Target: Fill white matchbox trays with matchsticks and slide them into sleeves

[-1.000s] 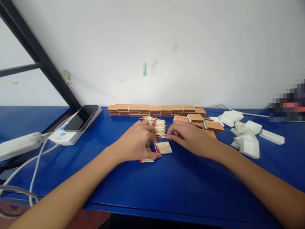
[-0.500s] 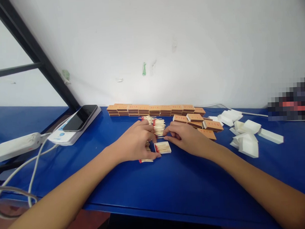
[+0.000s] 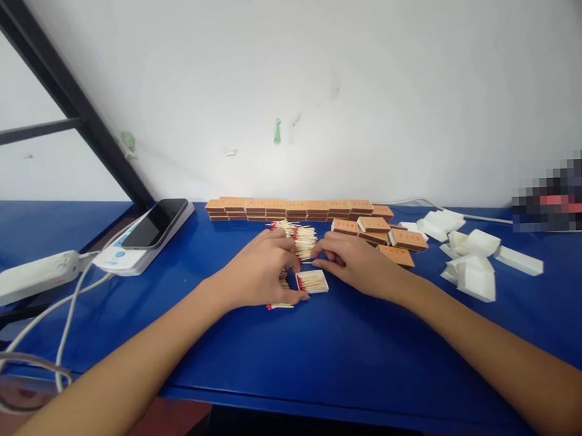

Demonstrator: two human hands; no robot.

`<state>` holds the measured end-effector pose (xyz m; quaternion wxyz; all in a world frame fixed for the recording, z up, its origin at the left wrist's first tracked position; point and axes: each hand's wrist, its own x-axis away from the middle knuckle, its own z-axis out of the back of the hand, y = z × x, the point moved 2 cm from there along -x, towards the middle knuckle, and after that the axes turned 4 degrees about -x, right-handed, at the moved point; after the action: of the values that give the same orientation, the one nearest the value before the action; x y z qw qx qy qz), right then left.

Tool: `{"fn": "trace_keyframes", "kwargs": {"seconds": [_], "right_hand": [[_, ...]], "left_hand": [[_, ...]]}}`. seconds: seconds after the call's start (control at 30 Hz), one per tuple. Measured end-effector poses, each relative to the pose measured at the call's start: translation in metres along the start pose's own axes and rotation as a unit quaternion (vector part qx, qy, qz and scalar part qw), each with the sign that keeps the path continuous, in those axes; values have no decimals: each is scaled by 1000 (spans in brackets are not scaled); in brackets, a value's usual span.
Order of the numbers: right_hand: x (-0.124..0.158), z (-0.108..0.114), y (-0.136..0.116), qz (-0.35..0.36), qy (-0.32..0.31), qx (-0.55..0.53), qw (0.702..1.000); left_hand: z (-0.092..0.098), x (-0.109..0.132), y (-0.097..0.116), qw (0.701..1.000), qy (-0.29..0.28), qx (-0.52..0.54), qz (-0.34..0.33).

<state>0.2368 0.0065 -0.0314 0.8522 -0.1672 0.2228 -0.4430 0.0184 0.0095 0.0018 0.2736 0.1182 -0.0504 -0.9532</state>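
A small white matchbox tray (image 3: 321, 289), part-filled with red-headed matches, lies on the blue table. My left hand (image 3: 260, 270) curves around the tray's left side, thumb at its lower corner and a bent finger at its upper corner. Just beyond the tray is a pile of loose matches (image 3: 305, 243). At the right edge of that pile, my right hand (image 3: 344, 257) has thumb and forefinger close together at the match ends. Its other fingers are curled. More matches (image 3: 281, 306) show from under my left hand, which hides part of them.
Stacked orange matchboxes (image 3: 295, 209) form a row along the wall. Several loose matchboxes (image 3: 396, 255) lie behind my right hand. White empty trays (image 3: 474, 275) are heaped at the right. A phone (image 3: 155, 224) rests on a white box at left, near a power strip (image 3: 33, 278) and cables.
The whole view has shifted very slightly. Both hands, the tray and the matches keep practically the same positions relative to each other.
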Motion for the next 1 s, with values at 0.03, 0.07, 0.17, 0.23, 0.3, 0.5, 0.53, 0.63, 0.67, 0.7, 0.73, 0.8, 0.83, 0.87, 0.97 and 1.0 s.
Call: {"fn": "trace_keyframes", "kwargs": {"seconds": [0.03,0.07,0.17,0.23,0.3,0.5,0.53,0.63,0.67,0.7,0.73,0.8,0.83,0.87,0.97,1.0], "right_hand": [[0,0,0,0,-3,-1,1000],[0,0,0,1,-4,-3,1000],[0,0,0,3,4,-9,1000],[0,0,1,6,6,-10,1000],[0,0,1,8,2,-11,1000],[1,1,-2,4,7,-8,1000],[1,2,-2,6,6,-7,1000],[0,1,-2,10,-2,-5,1000],[0,1,-2,8,-5,-4,1000],[0,1,-2,4,-6,-3,1000],[-1,1,-1,0,-8,-1,1000],[0,2,0,-5,-17,4,1000],[0,3,0,-7,-21,7,1000],[1,6,0,-8,-23,10,1000],[4,13,-6,-10,-13,10,1000],[6,15,-9,-10,-11,7,1000]], "left_hand": [[0,0,0,1000,0,1,0],[0,0,0,1000,0,1,1],[0,0,0,1000,1,4,2],[1,0,0,1000,2,6,2],[1,0,1,1000,1,7,2],[1,-1,1,1000,-5,4,8],[1,-1,1,1000,-7,4,8],[1,-1,0,1000,-8,1,7],[1,-1,0,1000,-7,0,6],[1,-1,0,1000,-6,-2,4],[1,-1,0,1000,-5,-3,3],[1,-1,1,1000,-4,-4,2],[1,-1,1,1000,-4,-5,1],[1,-1,1,1000,-4,-6,2],[1,0,1,1000,-3,-11,6],[1,0,1,1000,-2,-12,6]]}}
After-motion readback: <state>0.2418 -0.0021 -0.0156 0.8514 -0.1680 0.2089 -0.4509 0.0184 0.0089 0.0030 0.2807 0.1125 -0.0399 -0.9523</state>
